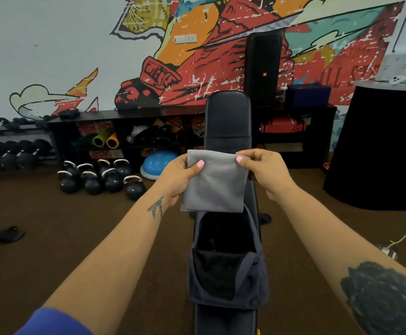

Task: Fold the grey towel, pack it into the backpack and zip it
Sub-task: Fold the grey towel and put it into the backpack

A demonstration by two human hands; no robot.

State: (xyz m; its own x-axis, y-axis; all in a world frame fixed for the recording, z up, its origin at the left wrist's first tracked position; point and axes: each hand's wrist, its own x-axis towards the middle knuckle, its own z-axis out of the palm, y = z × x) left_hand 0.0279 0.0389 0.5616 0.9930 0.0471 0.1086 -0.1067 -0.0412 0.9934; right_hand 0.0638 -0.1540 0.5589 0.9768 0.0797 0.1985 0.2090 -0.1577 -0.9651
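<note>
The grey towel [215, 187] hangs folded into a small rectangle in mid-air at the centre of the head view. My left hand [181, 176] pinches its upper left corner, thumb on the front. My right hand [263, 171] pinches the upper right corner the same way. Directly below the towel lies the dark blue-grey backpack [257, 276] on a black bench [228, 117], its main compartment wide open and dark inside. The towel's lower edge overlaps the top of the bag's opening in this view; whether they touch I cannot tell.
Several black kettlebells [100, 177] and a blue balance dome [158, 163] sit on the brown floor at left. A dumbbell rack [11, 151] stands far left, a low black shelf [148, 131] along the mural wall, a tall speaker [263, 68] behind the bench, a black counter [381, 146] at right.
</note>
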